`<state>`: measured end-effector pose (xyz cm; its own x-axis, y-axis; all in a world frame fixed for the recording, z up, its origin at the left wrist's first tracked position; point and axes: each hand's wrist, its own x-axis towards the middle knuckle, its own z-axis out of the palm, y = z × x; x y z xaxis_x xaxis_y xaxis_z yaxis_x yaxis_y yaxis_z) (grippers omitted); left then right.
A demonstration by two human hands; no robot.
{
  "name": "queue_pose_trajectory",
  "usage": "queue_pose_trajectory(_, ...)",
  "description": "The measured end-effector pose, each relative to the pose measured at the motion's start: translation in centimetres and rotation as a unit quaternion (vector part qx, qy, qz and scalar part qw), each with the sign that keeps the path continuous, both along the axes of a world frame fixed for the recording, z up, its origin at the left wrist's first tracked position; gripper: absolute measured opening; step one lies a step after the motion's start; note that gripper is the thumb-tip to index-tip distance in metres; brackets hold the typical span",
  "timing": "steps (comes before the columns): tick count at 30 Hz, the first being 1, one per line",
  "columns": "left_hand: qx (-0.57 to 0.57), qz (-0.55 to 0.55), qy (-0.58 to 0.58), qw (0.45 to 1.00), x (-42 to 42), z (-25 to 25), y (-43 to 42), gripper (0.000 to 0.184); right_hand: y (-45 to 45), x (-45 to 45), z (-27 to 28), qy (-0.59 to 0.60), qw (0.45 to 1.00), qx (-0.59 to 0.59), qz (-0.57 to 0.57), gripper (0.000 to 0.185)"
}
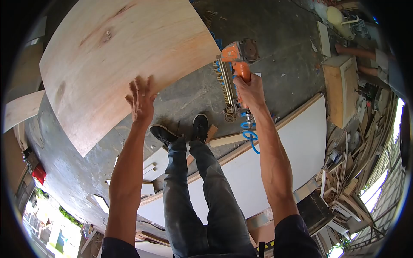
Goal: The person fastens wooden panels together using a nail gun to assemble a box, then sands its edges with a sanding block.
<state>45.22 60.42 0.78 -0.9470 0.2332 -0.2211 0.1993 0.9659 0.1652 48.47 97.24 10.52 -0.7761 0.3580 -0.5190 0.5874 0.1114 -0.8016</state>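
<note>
Left hand (143, 105): our fingers lay spread on the plywood sheet (129, 51), near its edge. Right hand (253, 92): our fingers wrapped the grip of the orange nail gun (241, 71), its head beside the sheet's corner; trigger contact, cannot tell. Judgement: steady palm pressure, tool held square, left fingers clear of its nose, hose (250, 135) unsnagged served us best.
</note>
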Motion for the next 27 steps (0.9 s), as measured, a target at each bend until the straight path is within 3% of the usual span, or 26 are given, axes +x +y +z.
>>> queue_pose_trajectory(27,0.018,0.011,-0.005,1.000,-0.1,0.1,0.4,0.073,-1.0,-0.2,1.0,0.005,0.995,0.067,0.075,0.017)
